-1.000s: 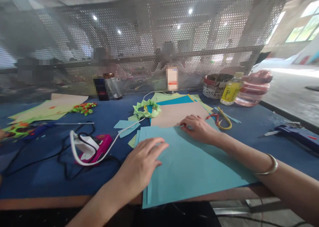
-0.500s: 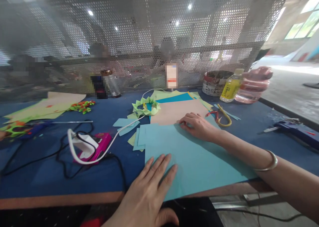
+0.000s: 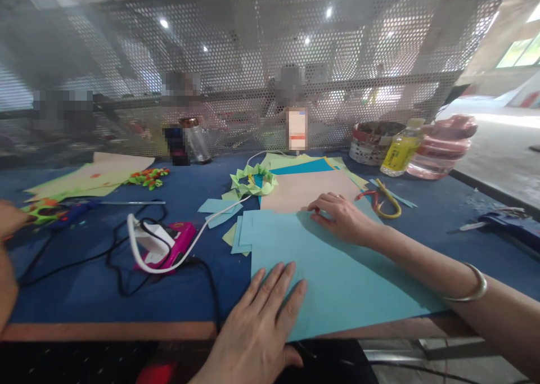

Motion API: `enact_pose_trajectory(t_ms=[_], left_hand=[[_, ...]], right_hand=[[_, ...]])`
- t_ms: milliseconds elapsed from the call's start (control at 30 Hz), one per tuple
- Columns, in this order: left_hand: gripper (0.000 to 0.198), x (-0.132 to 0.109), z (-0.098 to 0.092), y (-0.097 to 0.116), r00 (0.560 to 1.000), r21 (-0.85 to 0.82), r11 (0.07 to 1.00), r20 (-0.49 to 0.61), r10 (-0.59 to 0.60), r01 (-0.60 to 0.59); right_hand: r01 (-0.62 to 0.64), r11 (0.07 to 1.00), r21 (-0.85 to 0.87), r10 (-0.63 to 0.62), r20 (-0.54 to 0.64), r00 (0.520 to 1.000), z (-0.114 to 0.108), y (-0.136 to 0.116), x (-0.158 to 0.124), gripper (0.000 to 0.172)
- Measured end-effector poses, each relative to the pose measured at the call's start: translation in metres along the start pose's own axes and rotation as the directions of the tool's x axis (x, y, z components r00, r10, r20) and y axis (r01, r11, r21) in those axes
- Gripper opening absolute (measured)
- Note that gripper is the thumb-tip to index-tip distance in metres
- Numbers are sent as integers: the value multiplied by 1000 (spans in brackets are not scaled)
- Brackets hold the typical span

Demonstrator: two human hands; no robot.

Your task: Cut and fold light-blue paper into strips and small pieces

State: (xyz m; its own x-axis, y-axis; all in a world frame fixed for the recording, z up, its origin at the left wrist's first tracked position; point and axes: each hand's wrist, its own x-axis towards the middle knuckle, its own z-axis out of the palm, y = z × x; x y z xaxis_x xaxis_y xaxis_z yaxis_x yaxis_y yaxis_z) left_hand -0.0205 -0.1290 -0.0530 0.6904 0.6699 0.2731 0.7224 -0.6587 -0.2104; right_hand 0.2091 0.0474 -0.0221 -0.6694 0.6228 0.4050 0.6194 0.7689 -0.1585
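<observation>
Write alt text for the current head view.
Left hand lies flat and right hand rests on a light-blue sheet at the table edge. Behind are a green paper ring and bottles; a power strip lies left.

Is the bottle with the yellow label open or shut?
Shut: a pale cap sits on top of the yellow-labelled bottle.

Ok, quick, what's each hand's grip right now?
Left hand: open, fingers spread over the light-blue paper.
Right hand: fingers curled at the paper's far edge; can't tell whether it is pinching it.
</observation>
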Motion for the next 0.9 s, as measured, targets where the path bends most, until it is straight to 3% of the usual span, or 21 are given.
enact_pose_trajectory(t_ms=[267,500,900], left_hand=[[72,-2,5,6,996,-5,999,-81,-42,42],[74,-9,15,14,986,27,994,-136,-98,102],[85,-11,-1,-12,996,-105,991,-30,85,-88]], right_hand=[[18,999,27,-18,30,999,1,-1,-1,20],[21,1000,22,-22,59,998,-1,-2,0,21],[28,998,47,-30,39,999,-3,-4,1,23]])
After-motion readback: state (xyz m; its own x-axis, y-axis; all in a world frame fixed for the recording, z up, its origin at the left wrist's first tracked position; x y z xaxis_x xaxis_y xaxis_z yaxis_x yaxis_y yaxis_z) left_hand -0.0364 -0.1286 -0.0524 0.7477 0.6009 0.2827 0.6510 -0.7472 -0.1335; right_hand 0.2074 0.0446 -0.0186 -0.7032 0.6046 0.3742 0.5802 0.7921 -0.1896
